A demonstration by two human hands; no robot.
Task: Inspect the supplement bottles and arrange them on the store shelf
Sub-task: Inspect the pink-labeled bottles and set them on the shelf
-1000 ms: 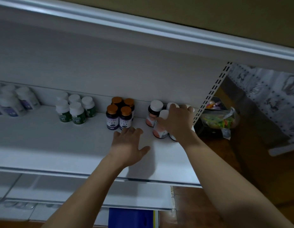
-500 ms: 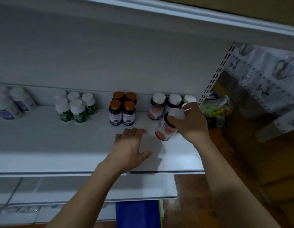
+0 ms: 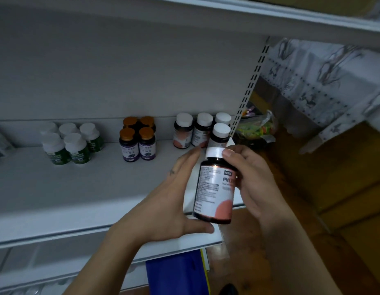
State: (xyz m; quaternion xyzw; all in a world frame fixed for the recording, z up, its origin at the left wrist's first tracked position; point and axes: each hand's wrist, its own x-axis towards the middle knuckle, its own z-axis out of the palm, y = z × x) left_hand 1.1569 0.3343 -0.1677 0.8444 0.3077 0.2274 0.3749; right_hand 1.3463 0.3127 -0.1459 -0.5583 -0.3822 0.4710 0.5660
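Both hands hold one pink-label supplement bottle (image 3: 214, 188) upright in front of the shelf's (image 3: 78, 199) front edge. The right hand (image 3: 255, 184) wraps its side, thumb on the white cap. The left hand (image 3: 170, 209) lies with straight fingers along its other side, thumb under the base. Half a second ago the right hand alone held it tilted just above the shelf, while the left lay flat on the board.
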